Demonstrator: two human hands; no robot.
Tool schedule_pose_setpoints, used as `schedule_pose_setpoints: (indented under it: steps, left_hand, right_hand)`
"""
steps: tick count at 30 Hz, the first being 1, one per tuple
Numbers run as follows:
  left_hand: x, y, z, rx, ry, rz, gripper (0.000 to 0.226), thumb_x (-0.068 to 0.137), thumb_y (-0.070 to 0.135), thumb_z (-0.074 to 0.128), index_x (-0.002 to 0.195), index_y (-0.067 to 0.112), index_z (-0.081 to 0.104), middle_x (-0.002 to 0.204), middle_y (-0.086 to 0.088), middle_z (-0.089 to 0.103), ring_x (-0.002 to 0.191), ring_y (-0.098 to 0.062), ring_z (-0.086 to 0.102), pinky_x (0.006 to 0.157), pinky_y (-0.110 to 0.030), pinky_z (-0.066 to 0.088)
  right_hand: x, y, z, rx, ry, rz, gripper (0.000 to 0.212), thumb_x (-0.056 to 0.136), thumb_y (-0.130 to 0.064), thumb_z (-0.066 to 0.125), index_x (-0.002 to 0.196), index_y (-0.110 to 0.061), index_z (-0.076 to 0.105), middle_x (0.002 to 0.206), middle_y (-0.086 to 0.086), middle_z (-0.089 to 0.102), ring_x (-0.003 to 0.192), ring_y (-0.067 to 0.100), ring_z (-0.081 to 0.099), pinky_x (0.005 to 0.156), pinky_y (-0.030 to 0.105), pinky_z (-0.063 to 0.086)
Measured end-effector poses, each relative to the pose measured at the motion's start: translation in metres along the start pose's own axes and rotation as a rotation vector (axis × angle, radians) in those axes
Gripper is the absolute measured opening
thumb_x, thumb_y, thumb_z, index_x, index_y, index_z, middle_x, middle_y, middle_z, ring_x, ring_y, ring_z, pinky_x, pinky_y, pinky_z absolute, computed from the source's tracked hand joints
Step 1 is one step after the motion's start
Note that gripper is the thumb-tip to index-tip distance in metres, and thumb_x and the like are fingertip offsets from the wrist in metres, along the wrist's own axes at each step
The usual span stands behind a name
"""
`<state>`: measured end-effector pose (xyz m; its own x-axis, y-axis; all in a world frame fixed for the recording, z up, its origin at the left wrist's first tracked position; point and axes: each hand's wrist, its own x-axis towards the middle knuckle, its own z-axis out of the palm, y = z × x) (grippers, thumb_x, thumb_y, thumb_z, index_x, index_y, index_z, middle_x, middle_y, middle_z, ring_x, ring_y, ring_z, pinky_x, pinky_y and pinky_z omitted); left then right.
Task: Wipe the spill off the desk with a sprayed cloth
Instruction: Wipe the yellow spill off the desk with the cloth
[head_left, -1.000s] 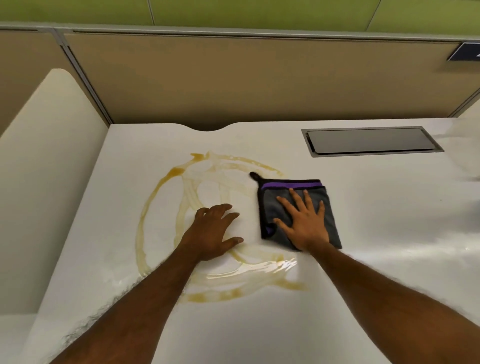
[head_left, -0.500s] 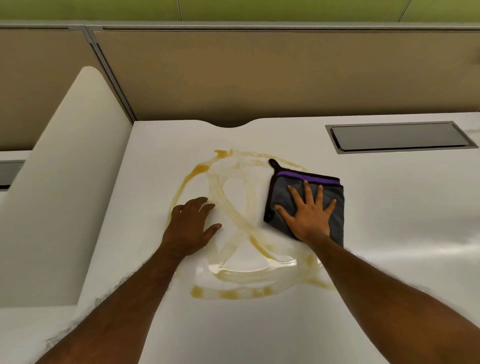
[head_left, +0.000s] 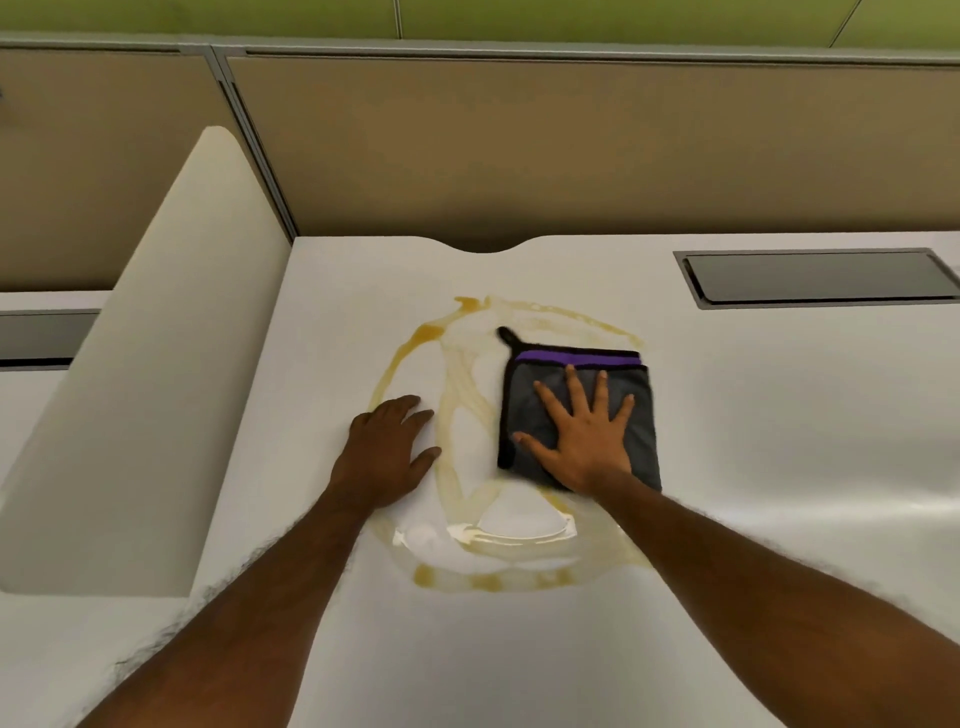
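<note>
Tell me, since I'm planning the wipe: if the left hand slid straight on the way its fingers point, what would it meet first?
Probably the amber spill: the left hand points up-right at its nearest streak.

The right hand (head_left: 582, 441) lies spread on the grey cloth (head_left: 631, 447) and hides its middle and near edge; part of the brown spill (head_left: 457, 395) is under the cloth. Both forearms run off the near edge, the bench (head_left: 779, 415) off the right
</note>
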<state>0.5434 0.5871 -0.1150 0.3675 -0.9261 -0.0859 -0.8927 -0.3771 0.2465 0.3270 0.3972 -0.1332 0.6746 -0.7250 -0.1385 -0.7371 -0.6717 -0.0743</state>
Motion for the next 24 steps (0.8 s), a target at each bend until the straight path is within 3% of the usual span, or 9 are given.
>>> schedule_pose_setpoints:
  steps: [2,4,6,10,13,15,17,22,24]
  left_hand:
    - [-0.003,0.000,0.001,-0.008,0.007,0.003,0.067,0.087,0.057,0.036,0.143,0.021,0.045,0.154,-0.001,0.036,0.142,-0.020,0.033,0.111,-0.042,0.027]
    - [-0.004,-0.001,0.001,-0.006,0.011,0.007,0.067,0.087,0.057,0.035,0.143,0.022,0.045,0.154,0.000,0.036,0.142,-0.019,0.033,0.111,-0.042,0.027]
    - [-0.002,-0.002,0.001,0.003,0.016,0.018,0.062,0.090,0.055,0.041,0.143,0.022,0.045,0.155,0.001,0.035,0.142,-0.018,0.033,0.111,-0.042,0.026]
    - [0.000,-0.004,0.001,0.020,0.008,0.031,0.058,0.092,0.050,0.050,0.143,0.023,0.044,0.156,0.001,0.034,0.143,-0.018,0.032,0.113,-0.042,0.024]
    - [0.000,-0.006,-0.001,0.035,-0.017,0.044,0.060,0.093,0.053,0.046,0.145,0.024,0.041,0.157,0.001,0.030,0.144,-0.018,0.029,0.113,-0.041,0.022]
    - [-0.001,-0.009,-0.005,0.050,-0.016,0.063,0.065,0.090,0.057,0.039,0.146,0.025,0.038,0.158,0.001,0.028,0.144,-0.018,0.028,0.114,-0.041,0.021]
    - [-0.003,-0.017,-0.012,0.042,0.020,0.057,0.069,0.087,0.060,0.033,0.146,0.025,0.039,0.158,0.000,0.029,0.144,-0.019,0.029,0.114,-0.042,0.022]
    - [-0.013,-0.050,-0.019,0.041,0.094,-0.102,0.084,0.080,0.068,0.015,0.144,0.021,0.043,0.155,-0.004,0.034,0.143,-0.022,0.030,0.113,-0.046,0.024]
    - [-0.020,-0.060,-0.016,0.044,0.093,-0.152,0.086,0.078,0.068,0.013,0.144,0.021,0.043,0.155,-0.005,0.035,0.144,-0.022,0.030,0.113,-0.047,0.023]
  right_hand:
    - [-0.012,0.007,0.005,-0.018,0.014,-0.174,0.085,0.075,-0.091,0.014,0.149,-0.051,0.008,0.165,-0.003,-0.004,0.149,0.035,-0.014,0.110,0.072,-0.009]
    - [-0.015,0.021,0.001,-0.005,0.031,-0.203,0.081,0.077,-0.090,0.017,0.148,-0.051,0.014,0.165,-0.007,0.001,0.151,0.028,-0.012,0.112,0.071,-0.003]
    - [-0.007,0.028,-0.005,0.007,0.037,-0.084,0.080,0.078,-0.088,0.017,0.148,-0.049,0.016,0.165,-0.006,0.002,0.151,0.028,-0.010,0.112,0.072,-0.003]
    - [0.009,-0.014,-0.008,0.037,-0.013,0.171,0.092,0.075,-0.089,0.011,0.152,-0.040,0.009,0.165,0.006,-0.005,0.147,0.044,-0.015,0.103,0.075,-0.014]
    - [-0.009,-0.039,0.005,-0.017,-0.026,-0.040,0.093,0.074,-0.091,0.009,0.152,-0.042,0.005,0.164,0.007,-0.009,0.146,0.044,-0.018,0.102,0.075,-0.019]
    - [-0.020,-0.026,0.008,-0.012,0.008,-0.198,0.087,0.076,-0.091,0.015,0.150,-0.047,0.007,0.165,0.000,-0.006,0.148,0.036,-0.018,0.107,0.075,-0.012]
    - [-0.020,-0.005,0.003,-0.002,0.031,-0.234,0.081,0.077,-0.089,0.019,0.149,-0.051,0.011,0.165,-0.007,-0.003,0.150,0.028,-0.015,0.108,0.075,-0.003]
    - [-0.001,-0.012,-0.004,0.003,0.025,0.048,0.084,0.077,-0.088,0.011,0.150,-0.047,0.008,0.165,-0.002,-0.003,0.150,0.034,-0.011,0.105,0.073,-0.016]
    - [-0.004,-0.024,0.001,-0.017,-0.002,-0.006,0.086,0.076,-0.089,0.008,0.151,-0.047,0.005,0.165,0.000,-0.007,0.149,0.037,-0.014,0.104,0.072,-0.018]
